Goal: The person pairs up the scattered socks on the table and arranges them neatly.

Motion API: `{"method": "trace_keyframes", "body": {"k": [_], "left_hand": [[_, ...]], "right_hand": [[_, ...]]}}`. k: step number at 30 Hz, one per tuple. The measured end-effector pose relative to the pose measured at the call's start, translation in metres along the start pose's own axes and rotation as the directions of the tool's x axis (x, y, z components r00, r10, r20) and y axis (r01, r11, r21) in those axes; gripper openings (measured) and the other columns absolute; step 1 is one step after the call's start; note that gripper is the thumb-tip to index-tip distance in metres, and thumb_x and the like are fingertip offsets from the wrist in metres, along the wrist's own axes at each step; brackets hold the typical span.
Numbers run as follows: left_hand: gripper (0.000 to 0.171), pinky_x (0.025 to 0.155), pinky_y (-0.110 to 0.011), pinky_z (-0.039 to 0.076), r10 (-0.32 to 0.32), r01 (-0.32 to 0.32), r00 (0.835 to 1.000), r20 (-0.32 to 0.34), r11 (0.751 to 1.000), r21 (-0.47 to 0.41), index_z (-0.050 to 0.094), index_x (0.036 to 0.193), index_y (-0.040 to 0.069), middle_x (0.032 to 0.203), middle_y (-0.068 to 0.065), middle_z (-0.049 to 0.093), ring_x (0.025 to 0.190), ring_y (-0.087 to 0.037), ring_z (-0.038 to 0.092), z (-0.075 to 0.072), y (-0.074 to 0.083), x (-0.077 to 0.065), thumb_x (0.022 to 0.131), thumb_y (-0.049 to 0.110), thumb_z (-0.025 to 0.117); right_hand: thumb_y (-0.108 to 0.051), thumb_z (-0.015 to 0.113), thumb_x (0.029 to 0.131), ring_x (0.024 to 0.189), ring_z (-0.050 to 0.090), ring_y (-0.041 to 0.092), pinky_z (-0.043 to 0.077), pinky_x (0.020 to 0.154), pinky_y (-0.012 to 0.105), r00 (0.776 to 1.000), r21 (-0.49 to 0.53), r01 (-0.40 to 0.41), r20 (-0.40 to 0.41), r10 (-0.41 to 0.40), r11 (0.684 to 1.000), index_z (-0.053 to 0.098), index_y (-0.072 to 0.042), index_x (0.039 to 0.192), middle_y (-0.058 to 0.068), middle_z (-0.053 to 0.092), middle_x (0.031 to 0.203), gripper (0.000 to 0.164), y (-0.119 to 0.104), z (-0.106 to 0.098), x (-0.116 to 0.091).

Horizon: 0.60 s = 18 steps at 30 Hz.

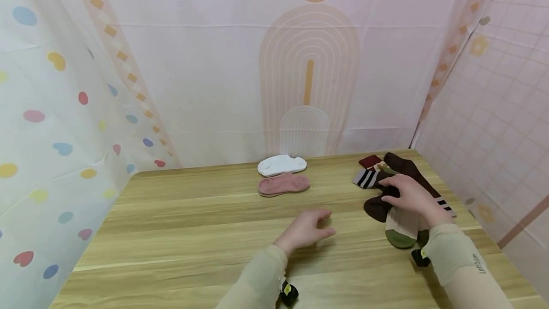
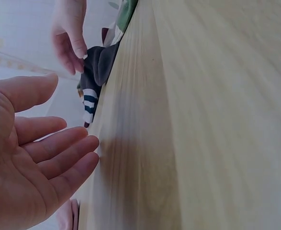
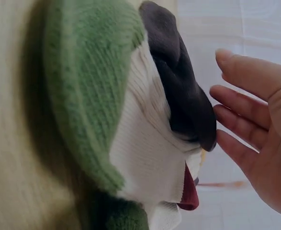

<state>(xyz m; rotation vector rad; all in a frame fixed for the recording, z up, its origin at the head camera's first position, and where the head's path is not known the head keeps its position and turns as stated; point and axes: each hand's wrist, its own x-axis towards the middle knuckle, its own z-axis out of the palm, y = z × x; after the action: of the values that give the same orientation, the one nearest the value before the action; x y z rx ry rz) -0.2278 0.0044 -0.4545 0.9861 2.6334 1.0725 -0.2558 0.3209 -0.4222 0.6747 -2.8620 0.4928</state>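
Note:
A loose pile of socks lies at the right of the table. In it are dark brown socks (image 1: 377, 209) with black-striped light cuffs (image 1: 366, 178), and cream socks with green toes (image 1: 401, 238) and a dark red cuff (image 1: 371, 161). My right hand (image 1: 411, 195) hovers over this pile with relaxed fingers. In the right wrist view its fingertips are beside the dark sock (image 3: 188, 91); whether they touch it I cannot tell. My left hand (image 1: 305, 229) is above the table's middle, its fingers loosely extended and holding nothing, palm visible in the left wrist view.
At the back middle, a pair of white low-cut socks (image 1: 280, 165) lies behind a pink pair (image 1: 284, 184). The wooden table (image 1: 180, 237) meets a patterned curtain (image 1: 206, 85) at the back. More patterned cloth hangs along the left (image 1: 55, 156) and right sides.

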Motion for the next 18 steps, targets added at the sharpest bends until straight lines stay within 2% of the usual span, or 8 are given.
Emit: {"method": "trace_keyframes", "body": {"k": [7, 12, 18], "left_hand": [[0.047, 0.086, -0.023, 0.045, -0.02, 0.02, 1.0, -0.003, 0.999, -0.042, 0.057, 0.124, 0.003, 0.115, -0.007, 0.062, 0.1, -0.014, 0.059, 0.0005, 0.003, 0.0031, 0.085, 0.028, 0.067], [0.047, 0.085, -0.022, 0.045, -0.037, 0.036, 0.999, -0.002, 0.996, -0.086, 0.057, 0.123, 0.002, 0.114, -0.007, 0.063, 0.1, -0.014, 0.06, 0.0019, 0.0035, 0.0048, 0.084, 0.026, 0.068], [0.047, 0.085, -0.022, 0.045, -0.046, 0.045, 0.999, 0.0, 0.992, -0.12, 0.057, 0.123, 0.001, 0.112, -0.007, 0.063, 0.099, -0.014, 0.06, 0.0038, 0.003, 0.0058, 0.085, 0.026, 0.068]], "right_hand": [[-0.013, 0.072, 0.079, 0.101, 0.055, 0.037, 0.044, 0.084, 0.051, 0.995, -0.039, 0.005, 0.102, -0.001, 0.999, 0.062, 0.003, 0.112, 0.016, 0.062, 0.108, 0.038, -0.0081, 0.0021, 0.0007], [-0.011, 0.073, 0.078, 0.098, 0.055, 0.037, 0.045, 0.081, 0.049, 0.992, -0.083, 0.003, 0.128, 0.008, 0.997, 0.064, 0.001, 0.109, 0.014, 0.062, 0.103, 0.035, -0.0067, 0.004, -0.0007], [-0.01, 0.073, 0.077, 0.079, 0.056, 0.022, 0.047, 0.069, 0.04, 0.994, -0.071, -0.028, 0.1, 0.035, 0.997, 0.065, -0.012, 0.085, -0.001, 0.059, 0.085, 0.011, -0.0029, 0.0085, -0.0038]]}}
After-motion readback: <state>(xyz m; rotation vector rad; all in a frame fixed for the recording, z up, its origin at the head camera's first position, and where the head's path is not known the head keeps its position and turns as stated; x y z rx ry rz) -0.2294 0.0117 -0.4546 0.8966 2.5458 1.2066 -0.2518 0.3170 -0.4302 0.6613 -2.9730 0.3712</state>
